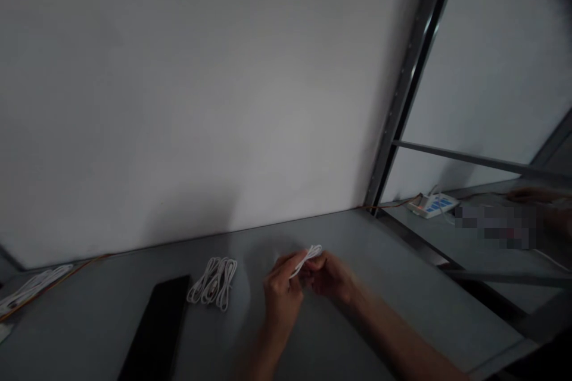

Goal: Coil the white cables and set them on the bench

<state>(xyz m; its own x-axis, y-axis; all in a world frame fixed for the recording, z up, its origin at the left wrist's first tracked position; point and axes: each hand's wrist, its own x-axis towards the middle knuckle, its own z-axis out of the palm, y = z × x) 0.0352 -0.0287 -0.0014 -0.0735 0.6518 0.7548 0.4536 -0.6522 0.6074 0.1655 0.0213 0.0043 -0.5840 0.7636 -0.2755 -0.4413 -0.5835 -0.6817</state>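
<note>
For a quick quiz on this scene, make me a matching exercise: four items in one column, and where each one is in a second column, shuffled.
Items:
1. Small looped white cable
2. Bundled white cables
3. Black flat device
4. White and blue power strip

Places:
A. Past the metal upright, at the right
B. Held between the left hand and right hand
C. Lowest at the left of the view, partly out of frame
D. On the grey table, between the black device and the hands

Pairs: 1-B, 2-D, 3-C, 4-A.
</note>
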